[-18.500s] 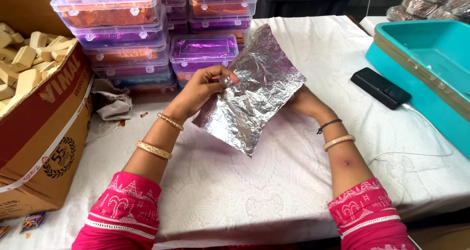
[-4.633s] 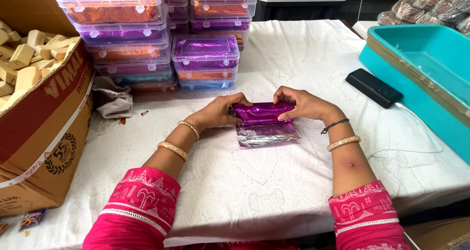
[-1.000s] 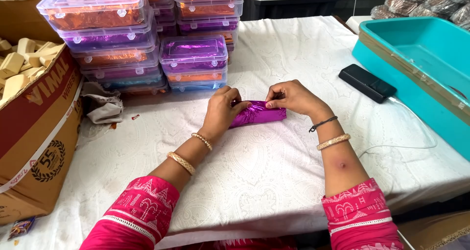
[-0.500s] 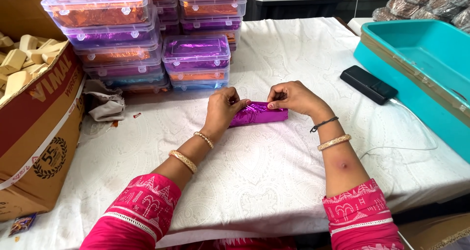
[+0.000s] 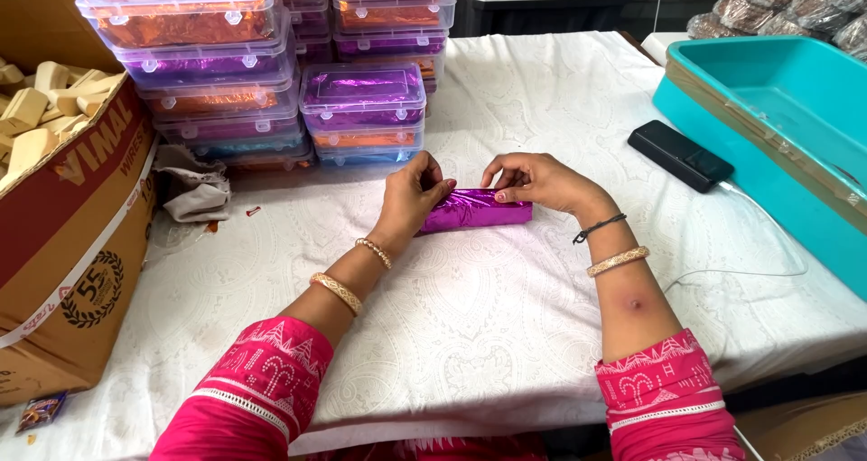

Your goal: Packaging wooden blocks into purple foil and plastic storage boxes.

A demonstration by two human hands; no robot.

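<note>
A long bar wrapped in shiny purple foil (image 5: 476, 211) lies on the white patterned tablecloth (image 5: 470, 325) in the middle of the table. My left hand (image 5: 411, 197) pinches the foil at the bar's left end. My right hand (image 5: 533, 179) rests on the bar's top and right part, fingertips pressing the foil down. Both wrists wear gold bangles; the right also has a black thread.
Stacks of clear plastic boxes (image 5: 361, 95) with purple and orange foil stand at the back. A cardboard box of beige blocks (image 5: 54, 163) is at the left, a grey cloth (image 5: 194, 190) beside it. A black phone (image 5: 680, 156) and teal tray (image 5: 786, 109) are at the right.
The silver-backed foil sheet has been folded around the bar until only purple shows. In the last second my left fingers have shifted at the left end fold; the bar stays put.
</note>
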